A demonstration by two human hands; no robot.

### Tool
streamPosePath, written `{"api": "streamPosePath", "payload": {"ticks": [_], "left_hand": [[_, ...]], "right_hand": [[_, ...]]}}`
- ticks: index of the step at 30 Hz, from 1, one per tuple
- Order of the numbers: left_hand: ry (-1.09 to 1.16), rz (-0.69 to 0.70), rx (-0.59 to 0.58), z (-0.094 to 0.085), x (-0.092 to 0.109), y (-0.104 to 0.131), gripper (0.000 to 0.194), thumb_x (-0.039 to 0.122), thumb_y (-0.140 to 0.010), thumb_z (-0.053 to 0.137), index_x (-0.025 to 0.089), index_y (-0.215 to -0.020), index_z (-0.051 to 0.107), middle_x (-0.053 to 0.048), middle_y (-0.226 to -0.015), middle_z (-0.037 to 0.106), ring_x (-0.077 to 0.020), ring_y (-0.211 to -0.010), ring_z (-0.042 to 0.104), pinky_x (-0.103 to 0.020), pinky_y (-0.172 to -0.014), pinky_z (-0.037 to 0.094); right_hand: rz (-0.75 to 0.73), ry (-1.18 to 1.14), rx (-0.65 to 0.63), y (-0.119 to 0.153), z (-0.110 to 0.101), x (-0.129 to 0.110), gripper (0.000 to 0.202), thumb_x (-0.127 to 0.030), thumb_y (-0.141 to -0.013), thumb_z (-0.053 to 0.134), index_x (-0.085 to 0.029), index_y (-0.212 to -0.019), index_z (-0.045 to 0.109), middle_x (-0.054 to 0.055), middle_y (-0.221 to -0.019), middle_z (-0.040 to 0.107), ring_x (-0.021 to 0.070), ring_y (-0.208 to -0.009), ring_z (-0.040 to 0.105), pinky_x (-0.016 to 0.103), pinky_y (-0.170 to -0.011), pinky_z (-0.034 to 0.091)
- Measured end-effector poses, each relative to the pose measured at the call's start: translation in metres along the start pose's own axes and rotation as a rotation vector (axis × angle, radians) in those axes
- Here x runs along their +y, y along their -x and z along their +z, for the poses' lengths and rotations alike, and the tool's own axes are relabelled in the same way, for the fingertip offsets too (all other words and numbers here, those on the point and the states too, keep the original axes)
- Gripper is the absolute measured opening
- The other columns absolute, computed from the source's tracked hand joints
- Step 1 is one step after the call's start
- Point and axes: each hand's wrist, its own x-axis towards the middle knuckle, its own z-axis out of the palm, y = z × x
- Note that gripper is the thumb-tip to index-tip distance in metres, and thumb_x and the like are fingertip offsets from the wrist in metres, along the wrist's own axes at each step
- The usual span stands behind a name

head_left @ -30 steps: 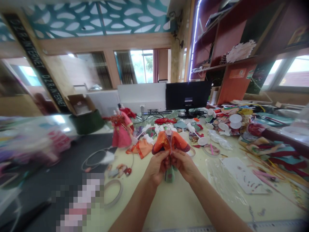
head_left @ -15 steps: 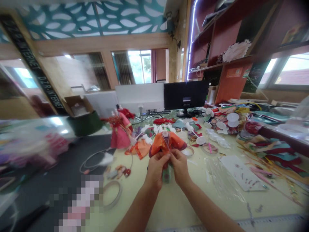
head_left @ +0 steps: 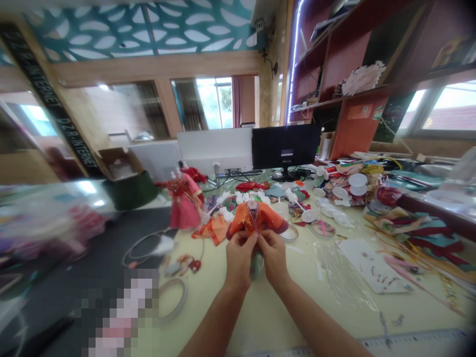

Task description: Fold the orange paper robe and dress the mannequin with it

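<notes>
A small orange doll's robe with a dark patterned collar and dark cuffs is held above the table, sleeves spread to both sides. My left hand pinches its front, thumb and finger together just below the collar's crossing. Close against it, my right hand pinches the same spot from the other side. Greenish cloth hangs between my wrists, partly hidden. Behind the robe lie an orange cloth piece and white doll parts.
Pink and red dressed dolls stand at the back left. Rolls of tape lie to the left and behind. On the right are a white card, clear plastic bags and fabric strips. Monitors stand behind; a ruler lies in front.
The robe has shifted slightly to the left and its sleeves lie a little differently. My hands have moved slightly and still pinch its front together.
</notes>
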Motion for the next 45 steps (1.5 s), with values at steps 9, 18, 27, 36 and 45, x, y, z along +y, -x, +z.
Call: {"api": "streamPosePath", "payload": {"ticks": [9,18,27,36,45], "left_hand": [[0.03,0.007,-0.007,-0.008,0.0,-0.002,0.027,0.028,-0.058,0.074,0.013,-0.068,0.054,0.003,-0.058,0.056,-0.0064,-0.051,0.052,-0.017,-0.052,0.04],[-0.053,0.206,0.077,-0.005,-0.008,-0.005,0.023,0.026,-0.06,0.072,0.015,-0.068,0.054,0.005,-0.058,0.054,-0.0069,-0.054,0.051,-0.017,-0.053,0.04],[-0.049,0.206,0.057,-0.001,-0.006,-0.006,0.021,0.024,-0.063,0.069,0.016,-0.071,0.051,0.005,-0.06,0.055,-0.007,-0.056,0.053,-0.017,-0.054,0.041],[0.058,0.11,0.018,-0.001,-0.004,-0.008,0.024,0.022,-0.062,0.069,0.016,-0.073,0.048,0.006,-0.057,0.054,-0.006,-0.049,0.052,-0.018,-0.05,0.041],[0.074,0.084,-0.01,-0.006,-0.005,-0.012,0.028,0.021,-0.059,0.071,0.014,-0.075,0.05,0.004,-0.06,0.058,-0.0067,-0.052,0.054,-0.018,-0.051,0.042]], "right_hand": [[0.003,-0.005,0.004,0.0,0.001,0.0,0.026,-0.039,-0.066,0.068,-0.017,-0.063,0.056,-0.002,-0.056,0.052,0.0112,-0.053,0.045,0.022,-0.049,0.038],[-0.012,-0.01,0.008,0.001,0.002,0.002,0.026,-0.04,-0.065,0.069,-0.018,-0.062,0.055,-0.003,-0.054,0.05,0.0105,-0.05,0.043,0.022,-0.046,0.035],[0.05,-0.105,-0.002,0.001,0.001,0.0,0.025,-0.038,-0.063,0.071,-0.017,-0.062,0.057,-0.003,-0.055,0.051,0.0107,-0.053,0.044,0.022,-0.05,0.036],[0.169,-0.291,-0.11,0.005,-0.004,0.0,0.02,-0.035,-0.065,0.07,-0.017,-0.069,0.062,-0.001,-0.061,0.057,0.0098,-0.054,0.047,0.022,-0.053,0.039],[0.277,-0.385,-0.127,-0.01,-0.008,-0.006,0.02,-0.03,-0.061,0.074,-0.015,-0.066,0.061,-0.003,-0.053,0.052,0.0074,-0.048,0.045,0.019,-0.048,0.038]]}}
